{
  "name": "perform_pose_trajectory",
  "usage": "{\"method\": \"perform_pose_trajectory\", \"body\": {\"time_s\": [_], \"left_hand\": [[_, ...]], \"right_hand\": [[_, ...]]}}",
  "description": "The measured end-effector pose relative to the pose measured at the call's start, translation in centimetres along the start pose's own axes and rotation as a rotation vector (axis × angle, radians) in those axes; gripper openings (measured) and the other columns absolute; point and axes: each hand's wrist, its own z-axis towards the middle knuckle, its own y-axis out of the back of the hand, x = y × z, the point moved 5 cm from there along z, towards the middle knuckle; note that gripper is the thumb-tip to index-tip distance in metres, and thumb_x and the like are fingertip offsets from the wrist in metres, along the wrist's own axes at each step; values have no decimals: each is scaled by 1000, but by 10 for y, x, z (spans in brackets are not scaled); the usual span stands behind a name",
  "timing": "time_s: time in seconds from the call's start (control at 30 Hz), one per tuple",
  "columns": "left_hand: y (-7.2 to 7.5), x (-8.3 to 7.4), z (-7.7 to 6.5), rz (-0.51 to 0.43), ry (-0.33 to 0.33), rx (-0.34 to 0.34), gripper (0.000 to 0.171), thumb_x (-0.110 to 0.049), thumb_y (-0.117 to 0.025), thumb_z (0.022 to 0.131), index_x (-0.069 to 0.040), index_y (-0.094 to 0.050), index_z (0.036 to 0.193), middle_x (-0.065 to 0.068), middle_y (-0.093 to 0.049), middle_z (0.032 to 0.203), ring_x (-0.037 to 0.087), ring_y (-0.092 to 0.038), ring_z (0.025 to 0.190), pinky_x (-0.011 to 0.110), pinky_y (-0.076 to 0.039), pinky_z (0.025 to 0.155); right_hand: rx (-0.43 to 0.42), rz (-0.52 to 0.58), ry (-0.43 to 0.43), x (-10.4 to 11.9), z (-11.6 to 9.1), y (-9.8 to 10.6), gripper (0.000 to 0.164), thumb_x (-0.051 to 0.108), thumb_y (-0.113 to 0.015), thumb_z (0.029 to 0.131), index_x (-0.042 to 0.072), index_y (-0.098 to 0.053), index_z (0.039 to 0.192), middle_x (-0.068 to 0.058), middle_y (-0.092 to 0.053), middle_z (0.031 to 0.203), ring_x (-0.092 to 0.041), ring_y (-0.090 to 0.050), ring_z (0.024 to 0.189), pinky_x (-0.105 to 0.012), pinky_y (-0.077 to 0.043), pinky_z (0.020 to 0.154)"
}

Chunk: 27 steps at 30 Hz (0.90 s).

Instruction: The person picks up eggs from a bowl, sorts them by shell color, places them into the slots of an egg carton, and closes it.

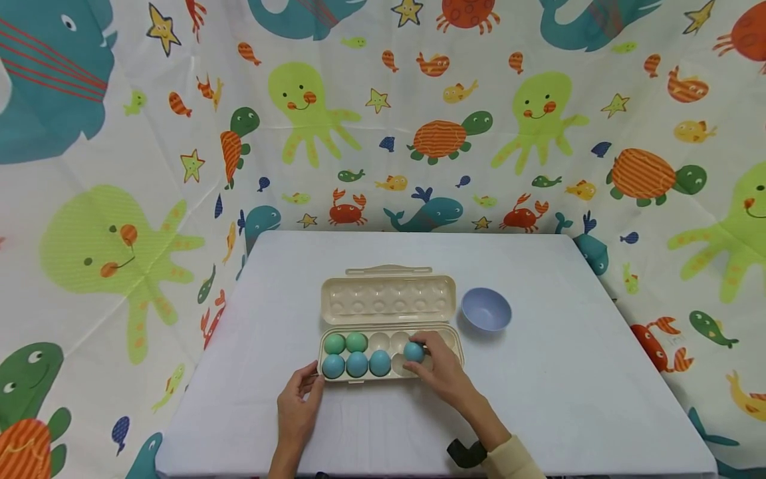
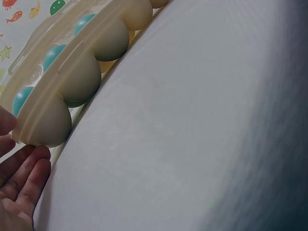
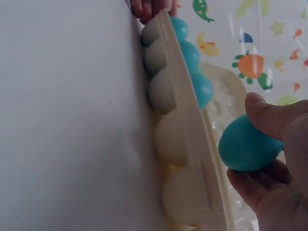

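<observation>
A beige egg carton [image 1: 391, 376] lies with its lid [image 1: 389, 299] folded back behind it. Two green eggs [image 1: 345, 343] sit at the left of its back row, and three blue eggs [image 1: 357, 364] fill the left of the front row. My right hand [image 1: 441, 366] pinches another blue egg [image 3: 248, 144] between thumb and fingers, over the carton's right half and above its rim in the right wrist view. My left hand [image 1: 299, 402] holds the carton's left end, thumb and fingers at the corner [image 2: 29, 137] with fingertips under the outer cup.
A blue-violet bowl [image 1: 486, 310] stands right of the carton's lid. A white cloth [image 1: 538, 399] covers the table. Behind and at both sides hangs a curtain [image 1: 371, 60] printed with sea animals.
</observation>
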Motion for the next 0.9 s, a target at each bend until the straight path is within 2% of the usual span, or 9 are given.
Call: {"method": "perform_pose_trajectory", "body": {"time_s": [0.1,0.23,0.53,0.9], "left_hand": [[0,-1,0,1,4,2,32,-3,-72,88,-5,-69,120,7,-75,106,-2,-66,84,7,-53,75],[0,-1,0,1,8,5,32,-3,-72,88,-5,-69,120,7,-75,107,-1,-66,84,7,-53,75],[0,-1,0,20,9,5,32,-4,-72,88,-5,-69,120,8,-75,108,-2,-66,84,6,-52,75],[1,0,1,31,23,14,32,-6,-71,90,-5,-68,121,8,-75,112,-2,-65,85,5,-52,76]], "right_hand": [[7,-34,14,-2,-3,-3,50,18,-85,79,9,-59,120,-4,-62,115,-17,-62,105,-34,-58,90],[38,-23,4,-6,-7,-9,47,17,-84,80,9,-59,119,-2,-62,115,-14,-60,106,-31,-56,92],[42,-16,-6,-10,-8,-15,47,16,-83,82,8,-58,121,-4,-61,117,-16,-59,108,-34,-55,94],[16,-55,69,-11,-6,-22,50,17,-84,79,7,-58,121,-5,-63,116,-19,-61,107,-37,-55,92]]}}
